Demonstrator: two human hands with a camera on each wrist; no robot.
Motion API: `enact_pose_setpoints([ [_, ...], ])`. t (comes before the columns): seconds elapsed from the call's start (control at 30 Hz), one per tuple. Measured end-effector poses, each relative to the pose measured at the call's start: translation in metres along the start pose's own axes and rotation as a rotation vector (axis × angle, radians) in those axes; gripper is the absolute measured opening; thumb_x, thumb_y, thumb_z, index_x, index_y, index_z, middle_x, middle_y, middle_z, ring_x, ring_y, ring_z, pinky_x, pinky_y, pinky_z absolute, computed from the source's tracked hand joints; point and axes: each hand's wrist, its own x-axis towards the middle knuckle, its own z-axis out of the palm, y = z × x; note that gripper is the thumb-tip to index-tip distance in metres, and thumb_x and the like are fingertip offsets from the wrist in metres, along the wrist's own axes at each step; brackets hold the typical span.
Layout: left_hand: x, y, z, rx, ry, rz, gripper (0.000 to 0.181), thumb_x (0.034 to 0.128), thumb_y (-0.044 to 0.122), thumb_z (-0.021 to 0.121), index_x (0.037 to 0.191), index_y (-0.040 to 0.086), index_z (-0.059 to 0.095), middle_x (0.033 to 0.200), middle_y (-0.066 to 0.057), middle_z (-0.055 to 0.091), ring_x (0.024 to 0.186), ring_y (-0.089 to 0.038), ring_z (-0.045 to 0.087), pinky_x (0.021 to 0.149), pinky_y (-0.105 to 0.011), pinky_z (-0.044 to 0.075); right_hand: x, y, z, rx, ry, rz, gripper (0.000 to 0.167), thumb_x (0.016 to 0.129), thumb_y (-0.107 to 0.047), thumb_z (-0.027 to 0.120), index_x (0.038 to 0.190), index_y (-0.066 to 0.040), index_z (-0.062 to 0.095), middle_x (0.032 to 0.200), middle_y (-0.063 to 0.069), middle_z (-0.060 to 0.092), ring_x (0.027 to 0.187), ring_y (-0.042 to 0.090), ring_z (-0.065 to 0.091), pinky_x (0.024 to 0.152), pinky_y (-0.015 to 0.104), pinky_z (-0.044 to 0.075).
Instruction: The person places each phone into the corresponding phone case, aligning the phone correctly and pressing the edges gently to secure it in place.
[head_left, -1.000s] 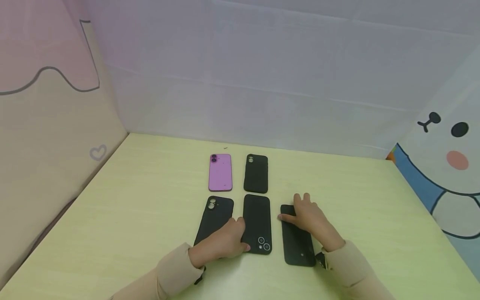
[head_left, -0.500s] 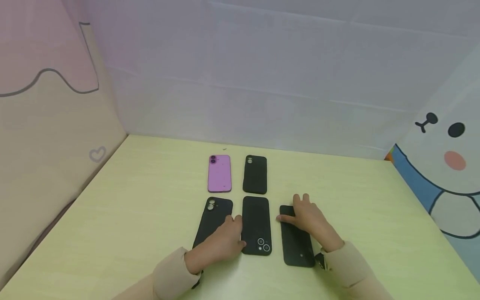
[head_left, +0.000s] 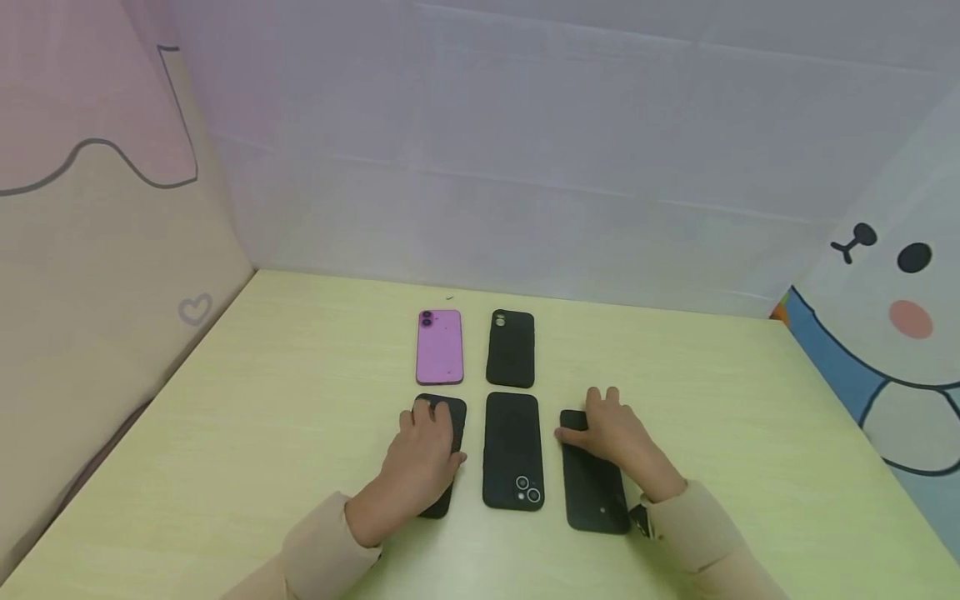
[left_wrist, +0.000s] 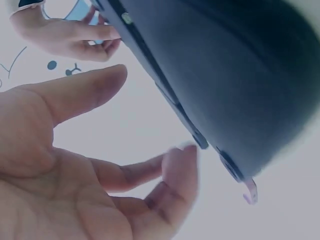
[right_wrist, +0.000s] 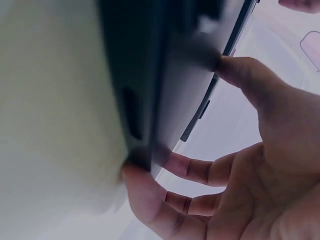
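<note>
My left hand (head_left: 420, 454) is above a black phone case (head_left: 455, 417) at the front left and covers much of it. In the left wrist view the thumb and curved fingers (left_wrist: 180, 172) stand apart, with nothing pinched between them. On the right, my right hand (head_left: 618, 433) grips a flat, dark phone (head_left: 592, 492) by its upper part. Its thumb is at the left edge and its fingers at the far and right edge, as the right wrist view also shows. Between the hands lies a black phone (head_left: 512, 442) with ringed camera lenses at its near end.
Behind these lie a purple phone (head_left: 439, 350) and another black phone case (head_left: 511, 350), side by side on the pale yellow table (head_left: 300, 375). A light cloth wall (head_left: 525, 167) stands along the back, with printed cloth at both sides.
My left hand has let go of the middle phone's left edge and moved left, over the front left case. That case now lies straighter. The right hand keeps its place on the dark phone.
</note>
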Motion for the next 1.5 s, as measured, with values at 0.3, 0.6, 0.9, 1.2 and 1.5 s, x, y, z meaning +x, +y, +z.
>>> enact_pose_setpoints([
  [0.3,-0.002,-0.005,0.004,0.079,-0.024,-0.062,0.07,0.0693,0.03,0.079,0.116,-0.007,0.043,0.1,-0.026,0.046,0.086,-0.035,0.045,0.06,-0.04,0.046,-0.002,-0.002,0.001,0.006,-0.002,0.044,0.06,0.077,-0.038,0.068,0.105,0.009,0.044,0.095,0.026,0.042,0.063,0.029,0.045,0.052,0.036,0.041],
  [0.6,-0.003,-0.005,0.006,0.078,-0.028,-0.071,0.072,0.0667,0.035,0.08,0.113,-0.006,0.043,0.089,-0.024,0.047,0.08,-0.032,0.043,0.056,-0.039,0.043,-0.003,-0.002,0.002,-0.007,0.025,0.063,0.049,0.077,-0.037,0.063,0.096,0.006,0.049,0.097,0.026,0.039,0.068,0.032,0.045,0.053,0.038,0.041],
  [0.9,-0.001,-0.003,0.005,0.04,-0.059,-0.125,0.077,0.067,0.03,0.081,0.121,-0.007,0.041,0.095,-0.027,0.046,0.084,-0.037,0.046,0.062,-0.043,0.045,-0.005,0.0,-0.001,0.0,0.029,0.093,0.054,0.077,-0.044,0.065,0.092,0.006,0.048,0.095,0.024,0.04,0.067,0.029,0.044,0.051,0.035,0.04],
  [1.2,0.004,-0.004,0.003,0.008,-0.082,-0.155,0.09,0.063,0.029,0.084,0.131,-0.003,0.035,0.1,-0.028,0.046,0.09,-0.04,0.044,0.069,-0.048,0.043,-0.005,0.006,-0.007,0.017,0.0,0.055,0.062,0.077,-0.044,0.065,0.099,0.01,0.045,0.091,0.024,0.045,0.069,0.029,0.047,0.056,0.039,0.042],
  [1.5,0.005,-0.01,0.003,0.016,-0.059,-0.157,0.099,0.056,0.036,0.086,0.132,-0.004,0.036,0.099,-0.026,0.047,0.09,-0.037,0.043,0.068,-0.045,0.042,-0.004,0.013,-0.016,0.14,-0.078,-0.011,0.052,0.081,-0.036,0.066,0.1,0.007,0.045,0.077,0.012,0.053,0.064,0.02,0.049,0.055,0.031,0.04],
])
